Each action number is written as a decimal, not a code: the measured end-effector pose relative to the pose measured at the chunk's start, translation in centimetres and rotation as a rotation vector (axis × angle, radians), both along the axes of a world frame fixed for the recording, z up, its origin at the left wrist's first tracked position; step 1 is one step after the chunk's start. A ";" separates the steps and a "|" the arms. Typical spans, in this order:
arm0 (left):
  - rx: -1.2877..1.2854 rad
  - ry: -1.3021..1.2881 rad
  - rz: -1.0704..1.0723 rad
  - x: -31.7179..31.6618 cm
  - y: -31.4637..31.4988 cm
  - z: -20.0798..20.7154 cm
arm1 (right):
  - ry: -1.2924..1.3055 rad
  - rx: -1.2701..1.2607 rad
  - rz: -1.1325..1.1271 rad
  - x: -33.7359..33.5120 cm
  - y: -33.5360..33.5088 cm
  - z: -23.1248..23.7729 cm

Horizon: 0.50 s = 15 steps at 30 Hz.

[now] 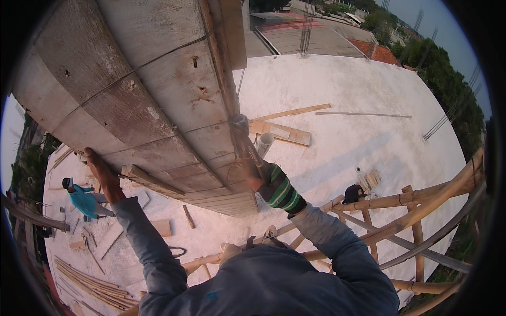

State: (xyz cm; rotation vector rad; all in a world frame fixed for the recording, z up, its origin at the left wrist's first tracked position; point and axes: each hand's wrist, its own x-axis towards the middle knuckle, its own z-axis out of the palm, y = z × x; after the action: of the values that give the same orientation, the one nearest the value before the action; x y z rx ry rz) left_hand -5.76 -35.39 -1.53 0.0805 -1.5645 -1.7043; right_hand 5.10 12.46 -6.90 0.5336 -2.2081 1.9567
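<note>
A tall wooden formwork box (158, 79) of weathered boards rises in front of me, with thin wire stretched across it. At its lower left edge, my left hand (104, 175) is closed around the corner, with part of the fingers hidden behind the boards. My right hand (276, 187), in a black glove with green stripes, is closed on a hammer (250, 147) held upright along the formwork's right edge. The hammer and fingers are blurred. Between my hands, a short wood block (150, 178) sticks out from the boards.
Bamboo scaffold poles (411, 197) cross at my right, with a dark cap (353, 194) by them. Far below on the pale slab (337, 84) lie planks (284, 131), a white bucket (264, 142) and bamboo poles (95, 282). A person in blue (84, 200) stands there at the left.
</note>
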 end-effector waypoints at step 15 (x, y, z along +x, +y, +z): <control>0.017 0.440 -0.147 15.3 25.0 1.5 | -0.623 -0.059 0.499 1.9 8.6 9.9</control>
State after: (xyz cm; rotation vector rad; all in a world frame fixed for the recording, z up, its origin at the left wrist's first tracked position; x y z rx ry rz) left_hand 9.53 -10.44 0.01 -0.3855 -1.2497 -1.7039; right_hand 7.03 21.08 2.99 0.5644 -2.5243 2.7451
